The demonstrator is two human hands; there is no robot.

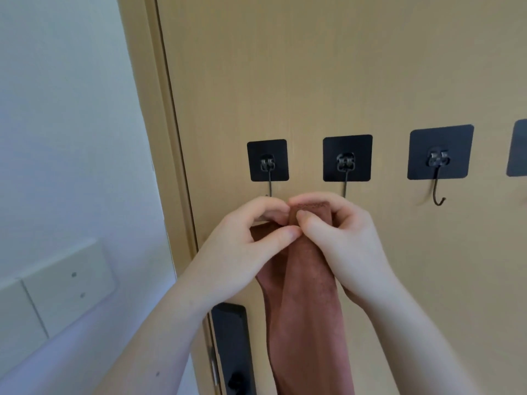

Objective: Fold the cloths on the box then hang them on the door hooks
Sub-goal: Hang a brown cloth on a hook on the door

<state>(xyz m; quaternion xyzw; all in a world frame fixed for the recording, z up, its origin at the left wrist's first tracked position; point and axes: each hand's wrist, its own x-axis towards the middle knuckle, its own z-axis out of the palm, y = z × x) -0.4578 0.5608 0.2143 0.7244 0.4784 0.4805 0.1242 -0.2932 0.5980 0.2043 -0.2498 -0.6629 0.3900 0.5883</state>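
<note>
Both hands, the left hand (251, 238) and the right hand (339, 238), pinch the top of the brown cloth (308, 309) just under two door hooks (346, 166). If the fingers slip or miss the hook, the cloth may drop or come unfolded.

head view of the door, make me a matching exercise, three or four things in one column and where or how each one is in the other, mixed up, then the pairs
Things
1. brown cloth
2. third hook
3. lock plate
4. wall switch panel

Places or states
A. bare, with its curved tip in plain view, right of both hands
B. pinched at its top edge by the left hand and right hand, hanging down
C. on the white wall left of the door frame
D. black, low on the door near its edge

Pairs: 1-B, 2-A, 3-D, 4-C
</note>
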